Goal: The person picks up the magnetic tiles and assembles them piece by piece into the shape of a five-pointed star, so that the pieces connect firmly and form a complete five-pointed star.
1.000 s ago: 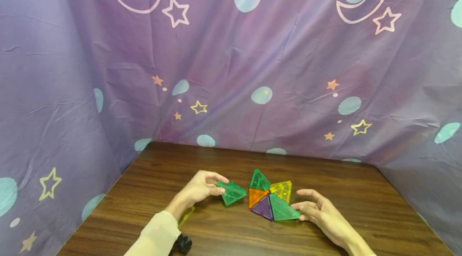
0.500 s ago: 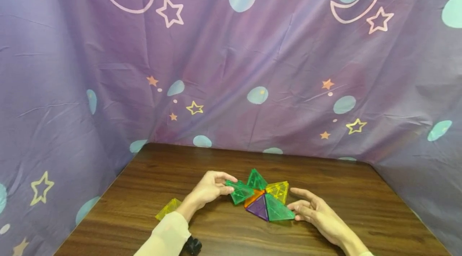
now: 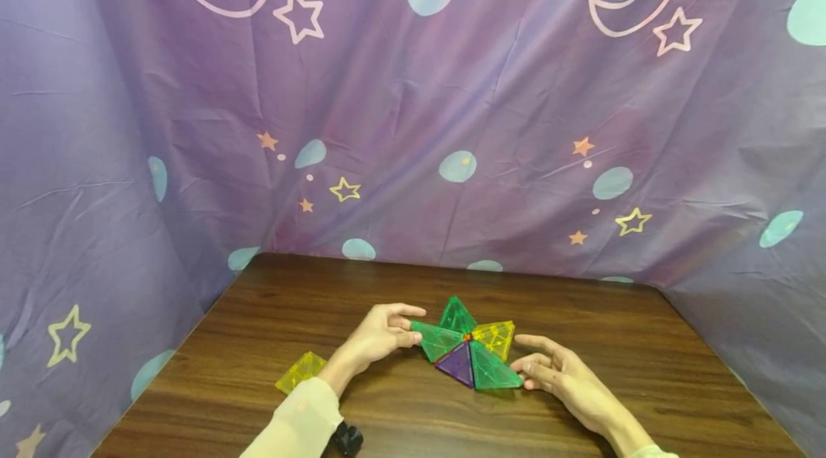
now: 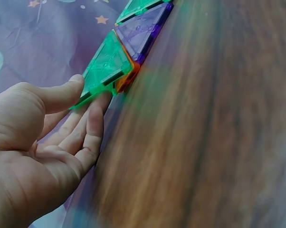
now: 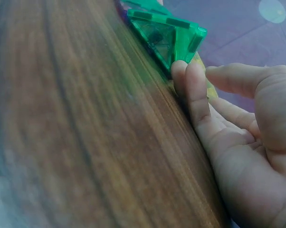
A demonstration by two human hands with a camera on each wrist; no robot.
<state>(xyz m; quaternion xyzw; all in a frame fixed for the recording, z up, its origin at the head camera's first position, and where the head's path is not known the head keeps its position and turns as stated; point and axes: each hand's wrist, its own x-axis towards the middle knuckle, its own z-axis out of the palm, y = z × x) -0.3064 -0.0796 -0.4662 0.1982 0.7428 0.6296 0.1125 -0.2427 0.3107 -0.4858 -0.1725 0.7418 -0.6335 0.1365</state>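
Observation:
In the head view, translucent triangular magnetic tiles are grouped in a fan on the table. My left hand pinches the outer corner of a green tile, thumb over it and fingers below in the left wrist view. That tile lies over the orange tile, hiding most of it. Beside it is a purple tile. Fingertips of my right hand touch the outer corner of another green tile, with the fingers loosely bent. Behind are a green tile and a yellow tile, both raised.
A separate yellow tile lies left of my left forearm on the wooden table. A small black object shows by my left sleeve. Patterned purple cloth hangs behind the table and along its sides.
My left hand has moved right with its green tile, bringing it from apart over the orange tile and against the group. The right hand stays at its green tile's corner.

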